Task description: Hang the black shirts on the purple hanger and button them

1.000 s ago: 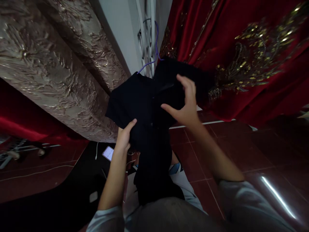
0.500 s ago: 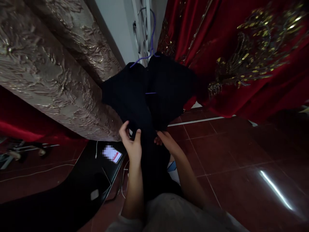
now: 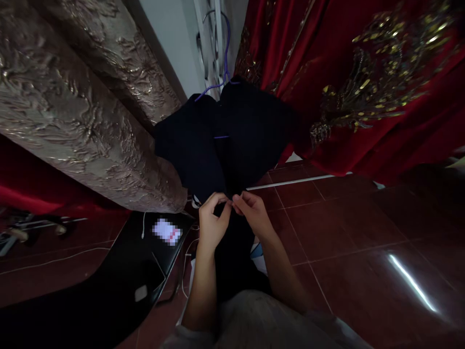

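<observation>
A dark garment [image 3: 225, 140] hangs on a purple hanger [image 3: 218, 85] between two other hanging fabrics, and its lower part runs down toward my body. My left hand [image 3: 212, 225] and my right hand [image 3: 252, 213] meet at the garment's front, just below its wide upper part. Both pinch the dark cloth with fingers pressed together, fingertips almost touching each other. What exactly lies between the fingertips is too dark to make out.
A grey-gold embossed fabric [image 3: 72, 106] hangs at the left and a red velvet garment with gold embroidery [image 3: 363, 82] at the right. A phone with a lit screen [image 3: 166, 230] lies on a black surface [image 3: 109, 286] at lower left. The floor is dark red glossy tile [image 3: 363, 232].
My right hand came down from the garment's upper part to its front. Both hands then closed in together and now pinch the cloth at one spot.
</observation>
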A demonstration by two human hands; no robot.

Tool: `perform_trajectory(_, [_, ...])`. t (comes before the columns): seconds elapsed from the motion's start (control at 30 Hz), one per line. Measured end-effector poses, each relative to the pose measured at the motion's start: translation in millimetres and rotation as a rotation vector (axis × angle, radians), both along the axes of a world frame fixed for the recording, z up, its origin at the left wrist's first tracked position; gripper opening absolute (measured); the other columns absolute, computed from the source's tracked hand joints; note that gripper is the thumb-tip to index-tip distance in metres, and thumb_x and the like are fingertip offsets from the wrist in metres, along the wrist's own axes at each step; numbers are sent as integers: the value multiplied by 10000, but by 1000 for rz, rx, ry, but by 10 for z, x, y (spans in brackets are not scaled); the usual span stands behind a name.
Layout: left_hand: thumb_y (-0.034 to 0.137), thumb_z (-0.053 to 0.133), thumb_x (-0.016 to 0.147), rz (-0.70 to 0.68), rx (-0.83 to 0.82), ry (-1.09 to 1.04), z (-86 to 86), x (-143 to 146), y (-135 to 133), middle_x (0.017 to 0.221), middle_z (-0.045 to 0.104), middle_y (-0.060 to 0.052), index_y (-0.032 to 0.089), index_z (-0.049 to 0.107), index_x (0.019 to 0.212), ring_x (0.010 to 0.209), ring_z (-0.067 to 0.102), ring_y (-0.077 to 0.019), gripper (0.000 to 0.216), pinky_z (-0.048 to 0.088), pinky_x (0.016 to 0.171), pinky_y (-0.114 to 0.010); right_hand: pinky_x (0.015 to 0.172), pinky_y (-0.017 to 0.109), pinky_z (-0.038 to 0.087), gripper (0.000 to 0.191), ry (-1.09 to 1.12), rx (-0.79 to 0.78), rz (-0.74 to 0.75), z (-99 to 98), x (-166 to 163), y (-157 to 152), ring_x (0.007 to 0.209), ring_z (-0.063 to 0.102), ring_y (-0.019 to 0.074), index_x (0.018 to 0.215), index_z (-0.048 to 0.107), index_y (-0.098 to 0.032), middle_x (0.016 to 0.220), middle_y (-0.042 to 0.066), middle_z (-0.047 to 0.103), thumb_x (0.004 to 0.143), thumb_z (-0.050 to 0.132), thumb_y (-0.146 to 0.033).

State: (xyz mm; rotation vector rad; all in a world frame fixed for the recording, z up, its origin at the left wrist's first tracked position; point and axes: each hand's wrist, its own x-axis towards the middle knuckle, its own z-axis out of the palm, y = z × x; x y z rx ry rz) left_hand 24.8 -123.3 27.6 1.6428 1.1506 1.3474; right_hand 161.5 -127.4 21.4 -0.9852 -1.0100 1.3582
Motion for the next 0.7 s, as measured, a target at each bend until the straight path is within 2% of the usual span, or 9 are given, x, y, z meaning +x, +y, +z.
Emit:
perform_trajectory(0.1, [171, 615, 935, 86, 26, -53, -90, 70, 4, 798, 618, -7, 177, 620, 866, 776, 625, -144, 70, 499, 747, -248, 555, 222, 330, 311, 17, -13, 70, 67, 26, 2, 575, 480, 81, 797, 700, -161, 614, -23, 568, 878, 722, -460])
perform_trajectory(0.23, [151, 604, 909, 117, 22, -23, -257, 124, 108, 819, 640, -18, 178, 617, 872, 790, 637, -153, 48, 508, 769, -259, 489, 222, 264, 318, 17, -49, 22, 285, 79, 179, 477, 382, 57, 678, 672, -160, 507, -46, 480, 836, 741, -427])
perform_trajectory(0.37, [132, 591, 870, 119, 56, 140, -413, 122, 346, 779, 602, 1, 185, 603, 885, 748, 610, -147, 57, 479, 734, -253, 459, 210, 249, 328, 2, 181, -147, 837, 148, 609, 462, 349, 45, 723, 673, -170, 514, -57, 448, 860, 734, -460])
perform_trajectory(0.47, [122, 574, 859, 62, 75, 255, -424, 83, 513, 730, 567, 19, 188, 565, 862, 676, 573, -133, 66, 441, 674, -243, 433, 183, 249, 384, 15, 273, -232, 1284, 146, 884, 467, 361, 42, 783, 636, -180, 542, -60, 435, 895, 701, -542])
perform_trajectory(0.57, [98, 570, 853, -70, 98, 345, -249, 4, 615, 743, 585, 11, 186, 555, 837, 694, 584, -136, 91, 451, 689, -251, 413, 165, 248, 401, 2, 300, -167, 1481, 91, 972, 463, 380, 39, 816, 602, -185, 556, -60, 446, 930, 657, -565])
perform_trajectory(0.63, [87, 575, 860, -148, 138, 360, -5, -57, 664, 811, 628, -9, 184, 583, 874, 770, 620, -148, 98, 483, 746, -265, 407, 162, 251, 386, -16, 319, -115, 1472, 56, 960, 456, 383, 40, 810, 584, -187, 550, -63, 447, 946, 644, -544])
perform_trajectory(0.7, [103, 569, 901, -142, 239, 281, 328, -108, 733, 912, 657, -32, 188, 601, 988, 869, 648, -161, 125, 515, 828, -287, 405, 164, 250, 389, -38, 330, -91, 1428, 39, 937, 443, 362, 40, 776, 553, -190, 528, -72, 416, 953, 640, -526])
